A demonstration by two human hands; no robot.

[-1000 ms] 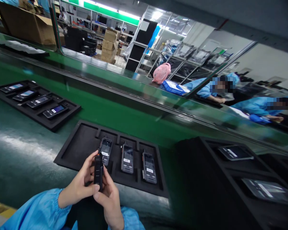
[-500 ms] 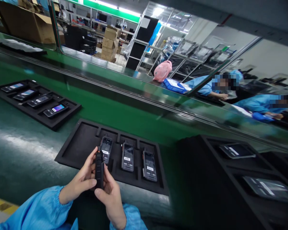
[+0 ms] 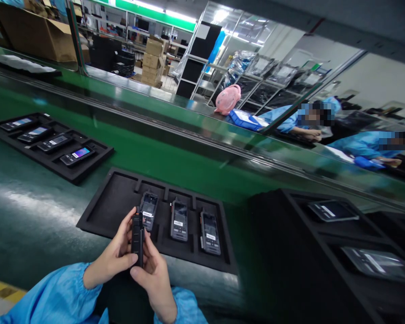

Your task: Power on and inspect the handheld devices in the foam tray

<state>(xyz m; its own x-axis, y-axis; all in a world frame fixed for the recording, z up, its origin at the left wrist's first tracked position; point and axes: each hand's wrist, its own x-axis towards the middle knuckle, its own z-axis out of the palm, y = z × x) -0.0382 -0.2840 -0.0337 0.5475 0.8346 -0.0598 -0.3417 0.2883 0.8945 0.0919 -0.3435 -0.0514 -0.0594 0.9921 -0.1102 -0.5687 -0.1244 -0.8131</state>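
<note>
Both hands meet low in the view over the near edge of a black moulded foam tray (image 3: 119, 204) that lies on the glossy green conveyor belt (image 3: 37, 211); the left hand (image 3: 113, 256), coming out of a light blue elasticated sleeve (image 3: 50, 297), closes its fingers and thumb on the left side of a slim black handheld device (image 3: 137, 234) held upright and edge-on to the camera; the right hand (image 3: 155, 281) grips the same device from the right and below, its thumb pressed against the lower end, so the device is pinched between the two hands just above the tray's front rim; in the tray's slots behind it lie three dark grey handsets with white labels (image 3: 178, 220), side by side, while the wide slot at the tray's left end holds nothing; a second black foam tray (image 3: 97, 159) sits farther left on the belt with four handsets whose screens are lit (image 3: 76, 155); a taller stack of black trays (image 3: 290, 252) stands to the right, with flat devices in its top compartments; across the belt, a pink desk fan (image 3: 227, 99) rests on the far ledge, near co-workers in blue coats (image 3: 361, 146) bent over their own work.
</note>
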